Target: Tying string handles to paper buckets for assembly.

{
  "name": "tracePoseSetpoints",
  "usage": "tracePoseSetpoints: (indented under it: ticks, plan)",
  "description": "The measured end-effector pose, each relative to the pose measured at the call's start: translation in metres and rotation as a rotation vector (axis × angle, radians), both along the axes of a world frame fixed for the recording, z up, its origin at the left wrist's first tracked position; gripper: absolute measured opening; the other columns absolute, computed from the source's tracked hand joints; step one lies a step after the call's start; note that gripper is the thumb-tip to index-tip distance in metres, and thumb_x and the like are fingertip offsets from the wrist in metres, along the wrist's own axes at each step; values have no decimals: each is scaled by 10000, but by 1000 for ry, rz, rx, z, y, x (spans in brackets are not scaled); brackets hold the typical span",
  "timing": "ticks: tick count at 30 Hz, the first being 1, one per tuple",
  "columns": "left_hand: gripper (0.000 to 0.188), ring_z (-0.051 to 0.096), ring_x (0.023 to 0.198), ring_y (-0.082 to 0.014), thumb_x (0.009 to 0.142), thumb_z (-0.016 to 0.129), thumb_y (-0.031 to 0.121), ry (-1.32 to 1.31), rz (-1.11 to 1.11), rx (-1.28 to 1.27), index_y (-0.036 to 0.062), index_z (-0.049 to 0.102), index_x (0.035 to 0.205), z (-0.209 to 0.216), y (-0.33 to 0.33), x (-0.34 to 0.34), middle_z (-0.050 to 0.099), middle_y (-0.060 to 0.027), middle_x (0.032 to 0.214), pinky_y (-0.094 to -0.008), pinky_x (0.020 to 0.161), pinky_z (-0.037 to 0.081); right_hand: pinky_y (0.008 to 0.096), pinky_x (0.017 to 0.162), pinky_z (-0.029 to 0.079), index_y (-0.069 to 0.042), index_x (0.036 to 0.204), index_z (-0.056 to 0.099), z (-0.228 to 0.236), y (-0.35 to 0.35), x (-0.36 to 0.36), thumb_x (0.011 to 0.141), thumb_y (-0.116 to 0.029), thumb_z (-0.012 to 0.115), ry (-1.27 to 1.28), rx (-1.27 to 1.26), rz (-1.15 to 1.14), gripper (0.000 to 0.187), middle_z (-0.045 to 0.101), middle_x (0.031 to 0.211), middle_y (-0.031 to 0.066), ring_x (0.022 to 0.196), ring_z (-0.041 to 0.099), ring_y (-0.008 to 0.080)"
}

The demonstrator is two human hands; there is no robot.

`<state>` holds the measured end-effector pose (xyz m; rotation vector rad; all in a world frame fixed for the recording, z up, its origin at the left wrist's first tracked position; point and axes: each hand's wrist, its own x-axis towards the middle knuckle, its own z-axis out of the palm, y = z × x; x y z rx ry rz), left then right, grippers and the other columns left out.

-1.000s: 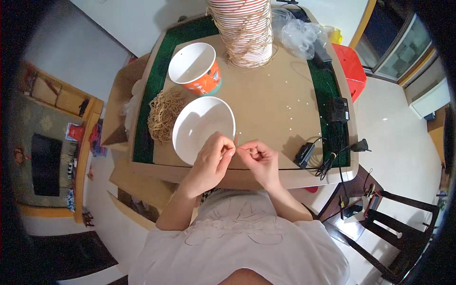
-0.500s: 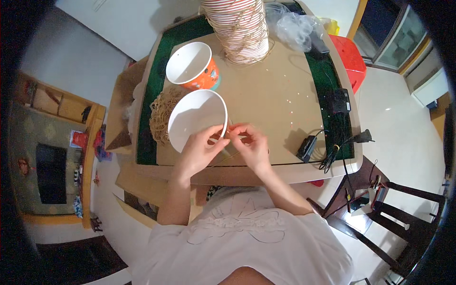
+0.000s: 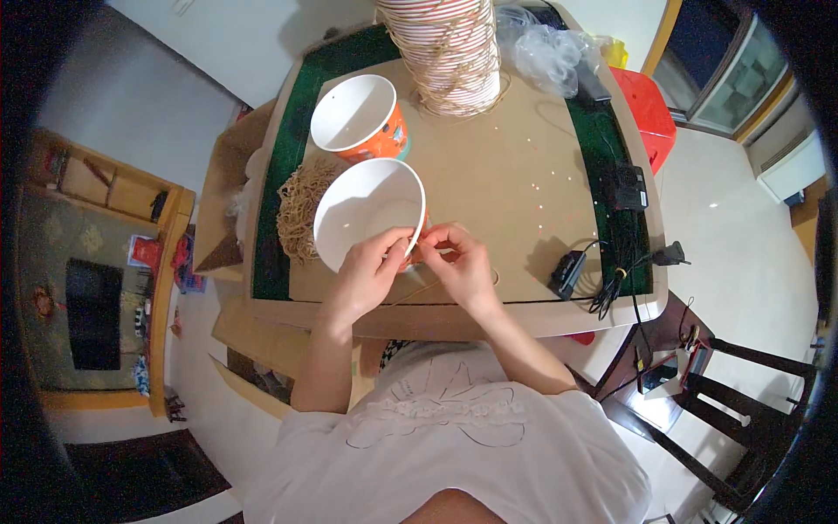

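A white-lined paper bucket (image 3: 353,214) leans toward me near the table's front edge, a bit of its orange outside showing by my fingers. My left hand (image 3: 371,272) is closed on its right rim, thumb and fingers pinched there. Right beside it, the closed fingertips of my right hand (image 3: 461,266) pinch a thin tan cord at the rim; part of the cord hangs below toward the table edge. My fingers hide most of the pinched spot. Behind stands a second paper bucket (image 3: 384,140), orange with a teal base. Left of both lies a tangled heap of tan cord (image 3: 301,210).
At the back rises a tall stack of nested paper buckets (image 3: 449,61) draped with cord. Clear plastic bags (image 3: 546,52) lie to its right. A black adapter (image 3: 567,272) and bundled cables (image 3: 618,284) occupy the right side. A red stool (image 3: 644,113) stands beyond the table (image 3: 524,319).
The whole view has shifted slightly. The near bucket has tipped a little, so more of its inside and some orange outside show. Both hands stay pinched at its rim.
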<state>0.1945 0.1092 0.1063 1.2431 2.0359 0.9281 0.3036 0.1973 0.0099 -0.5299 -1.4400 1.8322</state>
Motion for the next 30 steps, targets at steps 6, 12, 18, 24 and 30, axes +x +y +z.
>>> tracePoseSetpoints:
  ticks: [6, 12, 18, 24, 30]
  plan:
    - [211, 644, 880, -161, 909, 538, 65, 140, -14, 32, 7, 608, 1100, -8, -3, -8, 669, -143, 940, -287, 757, 494, 228, 678, 515, 12, 899, 604, 2, 3, 0, 849, -21, 625, -70, 101, 42, 63, 610, 909, 36, 840, 640, 120]
    - [80, 635, 730, -322, 858, 553, 49, 445, -118, 121, 28, 614, 905, -6, -1, -8, 635, -151, 806, -378, 633, 477, 263, 663, 531, 9, 880, 601, 13, 3, 2, 830, -25, 651, -109, 112, 37, 79, 604, 860, 62, 802, 629, 143]
    - [70, 634, 622, -202, 939, 483, 103, -74, 92, 25, 40, 458, 958, -4, -5, -20, 613, -111, 699, -313, 528, 466, 247, 632, 504, -15, 965, 617, 47, -12, 26, 849, 30, 604, -153, 368, 20, 125, 634, 844, 52, 768, 618, 111]
    - [98, 630, 694, -154, 939, 489, 145, -817, 107, -72, 63, 522, 982, -22, 3, -45, 641, -83, 831, -279, 558, 491, 379, 688, 499, -33, 819, 569, 82, -38, 8, 732, -152, 638, -256, 1373, 149, 162, 569, 823, 103, 794, 588, 265]
    - [123, 556, 590, -100, 923, 532, 155, -1260, 290, -23, 64, 536, 1006, -43, -9, -44, 582, -54, 764, -206, 445, 422, 371, 776, 505, -8, 965, 600, 113, -11, 7, 785, 15, 621, -91, 957, 387, 182, 627, 947, 120, 862, 626, 279]
